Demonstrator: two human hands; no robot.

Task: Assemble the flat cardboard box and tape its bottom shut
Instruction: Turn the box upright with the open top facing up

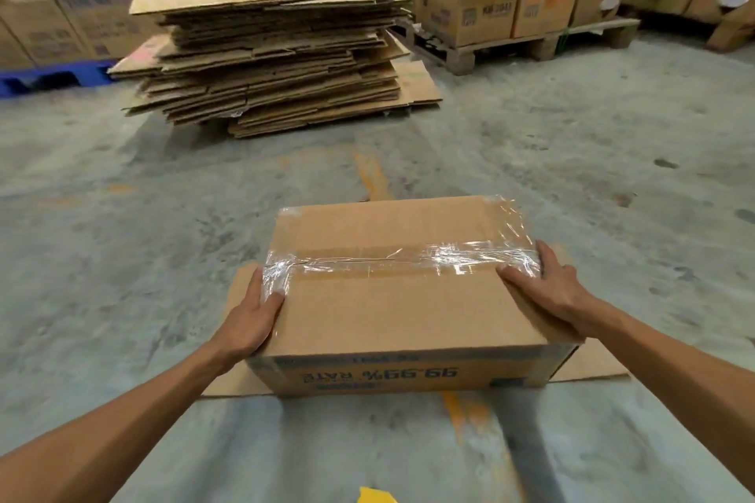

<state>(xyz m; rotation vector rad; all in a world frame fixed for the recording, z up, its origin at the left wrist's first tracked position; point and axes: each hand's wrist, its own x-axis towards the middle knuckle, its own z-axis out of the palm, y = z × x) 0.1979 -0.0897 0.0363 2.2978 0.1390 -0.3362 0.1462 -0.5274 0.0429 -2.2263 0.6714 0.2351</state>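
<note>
A brown cardboard box [392,310] stands upside down on the concrete floor, its print reading inverted on the near side. Clear tape [392,259] runs along the middle seam of the upward-facing bottom and wraps over both ends. My left hand [251,319] grips the box's left end, thumb on top by the tape. My right hand [547,286] grips the right end, fingers over the tape's end. The box's open flaps [588,363] lie spread on the floor under it.
A tall pile of flat cardboard sheets [269,41] stands straight ahead. Open boxes on a wooden pallet [510,49] sit at the back right, stacked boxes on a blue pallet [49,78] at the back left. Orange floor markings [369,176] run beneath the box.
</note>
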